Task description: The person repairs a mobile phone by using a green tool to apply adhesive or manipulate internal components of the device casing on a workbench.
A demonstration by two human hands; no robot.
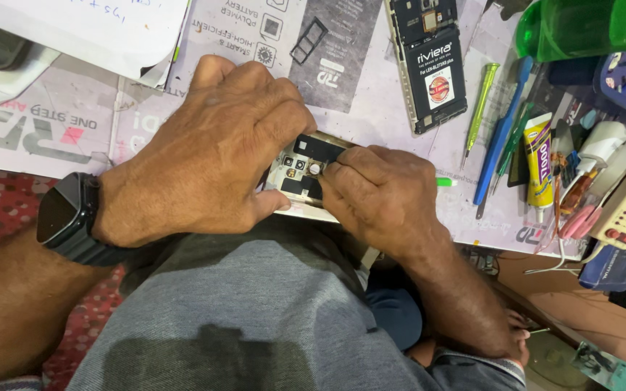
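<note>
My left hand (211, 152) closes over the opened phone (306, 170) at table edge, centre frame. My right hand (378, 195) pinches shut at its camera end; whether it grips a tool, I cannot tell. The phone looks light, stiff and fragile: hold the frame edges. A second opened phone (429, 61) lies at one o'clock.

Black smartwatch (67, 216) w/ dark band on left wrist, grey shirt (255, 311), bare forearms, no rings.
</note>
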